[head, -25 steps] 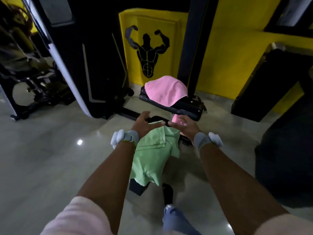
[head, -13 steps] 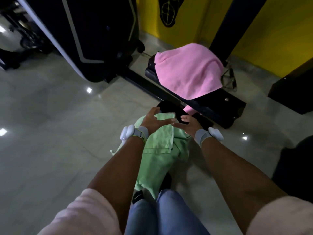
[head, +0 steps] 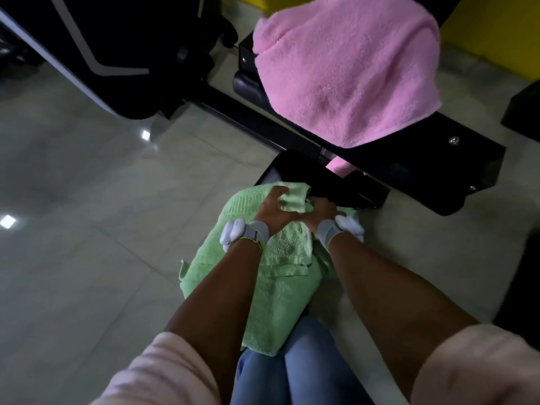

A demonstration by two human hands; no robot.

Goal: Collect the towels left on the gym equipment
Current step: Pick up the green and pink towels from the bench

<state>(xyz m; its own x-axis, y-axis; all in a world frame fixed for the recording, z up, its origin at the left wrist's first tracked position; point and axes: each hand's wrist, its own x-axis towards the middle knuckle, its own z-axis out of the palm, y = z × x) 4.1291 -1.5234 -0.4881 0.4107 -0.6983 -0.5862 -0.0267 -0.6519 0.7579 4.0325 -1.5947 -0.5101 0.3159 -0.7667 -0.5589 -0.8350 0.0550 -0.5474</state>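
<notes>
A green towel [head: 280, 285] is seen draped over a low black padded seat [head: 318, 182], with most of the cloth hanging down toward the person's blue-clad knees [head: 295, 363]. The left hand [head: 273, 210] is laid on the towel's far end, and its fingers [head: 282, 197] are curled into a bunched fold of the cloth, which is gathered up between them. The right hand [head: 321, 213] is set just beside the left, nearly touching it; its fingers [head: 317, 203] are bent down over the towel's edge where the cloth meets the black pad, but how firmly the cloth is held there cannot be told, since the fingertips are hidden in shadow. A grey band with a white device is worn on each wrist.

Beyond the fingers, a pink towel [head: 347, 71] is spread over a black padded bench [head: 455, 159], well apart from both hands; a small corner of it can be seen hanging under the bench just past the right fingers. To the left of the fingers and farther off, a large black machine housing [head: 117, 39] with a white stripe is seen standing on the glossy tiled floor [head: 87, 214]. A strip of yellow wall [head: 491, 33] is visible behind the bench. Pale pink sleeves [head: 163, 372] are seen at the near edge.
</notes>
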